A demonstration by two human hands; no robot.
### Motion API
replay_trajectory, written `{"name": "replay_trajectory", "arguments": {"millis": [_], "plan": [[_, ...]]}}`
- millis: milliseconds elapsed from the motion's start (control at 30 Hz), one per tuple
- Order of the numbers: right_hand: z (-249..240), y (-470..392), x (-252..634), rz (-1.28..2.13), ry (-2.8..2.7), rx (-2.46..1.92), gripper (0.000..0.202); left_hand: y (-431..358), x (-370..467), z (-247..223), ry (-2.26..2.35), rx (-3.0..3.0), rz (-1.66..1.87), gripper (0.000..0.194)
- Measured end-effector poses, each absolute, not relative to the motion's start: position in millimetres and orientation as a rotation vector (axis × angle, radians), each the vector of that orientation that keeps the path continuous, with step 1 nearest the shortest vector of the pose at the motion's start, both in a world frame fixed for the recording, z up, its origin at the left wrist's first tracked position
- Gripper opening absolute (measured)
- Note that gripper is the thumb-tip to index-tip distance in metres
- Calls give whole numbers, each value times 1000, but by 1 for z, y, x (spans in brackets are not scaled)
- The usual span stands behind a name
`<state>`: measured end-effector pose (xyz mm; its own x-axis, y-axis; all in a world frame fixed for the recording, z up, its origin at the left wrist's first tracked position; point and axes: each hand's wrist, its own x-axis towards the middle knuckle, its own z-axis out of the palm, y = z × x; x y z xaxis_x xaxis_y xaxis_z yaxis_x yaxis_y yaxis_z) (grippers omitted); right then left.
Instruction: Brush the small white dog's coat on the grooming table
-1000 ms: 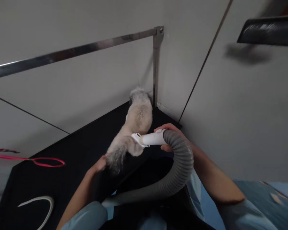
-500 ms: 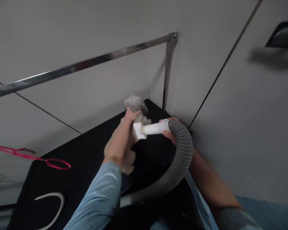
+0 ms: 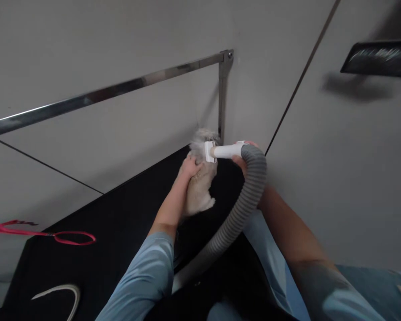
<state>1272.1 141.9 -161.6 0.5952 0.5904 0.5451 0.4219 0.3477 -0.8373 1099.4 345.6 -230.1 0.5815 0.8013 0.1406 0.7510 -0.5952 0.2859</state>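
A small, light-furred animal (image 3: 200, 189) stands on the black table (image 3: 96, 223), close to the wall. My left hand (image 3: 190, 166) grips the fur around its neck and upper back, fingers partly sunk in the coat. My right hand (image 3: 242, 162) is wrapped round the white handle of a dryer nozzle (image 3: 227, 151), partly hidden behind it. The wide nozzle head (image 3: 210, 152) is at the animal's head, where the fur looks blown and blurred. From the handle a grey ribbed hose (image 3: 243, 200) curves down toward me, passing beside my left sleeve.
A metal rail (image 3: 113, 89) spans above the table's back edge to an upright post (image 3: 222, 98). A pink looped lead (image 3: 75, 238) hangs at the left. Below it lies a curved white cord (image 3: 75, 292). A black fixture (image 3: 381, 58) juts from the right wall.
The nozzle has moved up from the animal's shoulder area to its head. The animal's body has shifted to the right, and my left hand moved with it. The camera view has shifted slightly.
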Motion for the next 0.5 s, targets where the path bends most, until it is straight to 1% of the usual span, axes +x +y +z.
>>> {"name": "replay_trajectory", "arguments": {"millis": [133, 267, 333, 433, 467, 500], "plan": [[-148, 158, 1290, 98, -1031, -1346, 54, 316, 1095, -235, 1119, 2670, 325, 70], [-130, 147, 1305, 114, -1114, -1421, 59, 285, 1099, -221, 1015, 2719, 236, 65], [-120, 124, 1310, 88, -1144, -1464, 62, 276, 1114, -208, 947, 2732, 250, 71], [-110, 76, 1313, -8, -1147, -1518, 64, 267, 1143, -193, 812, 2760, 361, 94], [-108, 59, 1313, -46, -1132, -1530, 63, 264, 1152, -191, 764, 2763, 377, 97], [-108, 42, 1312, -88, -1100, -1538, 61, 260, 1158, -191, 720, 2759, 371, 94]]}}
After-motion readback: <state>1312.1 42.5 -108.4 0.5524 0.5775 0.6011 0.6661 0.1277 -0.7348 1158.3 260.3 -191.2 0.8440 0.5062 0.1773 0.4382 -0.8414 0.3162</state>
